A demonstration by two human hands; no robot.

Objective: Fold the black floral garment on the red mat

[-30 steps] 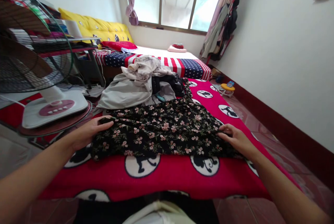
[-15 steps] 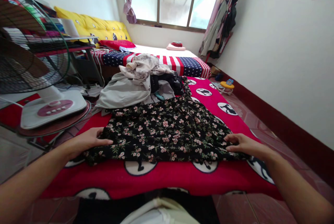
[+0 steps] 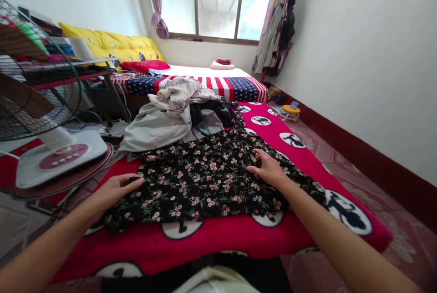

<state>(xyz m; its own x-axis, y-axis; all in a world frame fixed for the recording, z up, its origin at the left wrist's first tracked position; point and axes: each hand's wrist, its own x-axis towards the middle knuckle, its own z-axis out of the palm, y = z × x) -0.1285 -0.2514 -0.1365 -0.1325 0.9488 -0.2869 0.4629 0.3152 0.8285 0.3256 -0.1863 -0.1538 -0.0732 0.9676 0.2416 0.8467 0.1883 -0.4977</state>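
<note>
Head view, item one: floral garment, black with small pink flowers, spread nearly flat across our red blanket. We judge the spreading mostly done; wrinkles near the middle and the far right edge remain, and no fold is made yet. Left hand: lies on the garment's left edge, fingers loosely curled, gripping nothing that we can see. Right hand: open, palm down on the cloth right of centre. Unsorted clothes pile: just beyond the garment.
</note>
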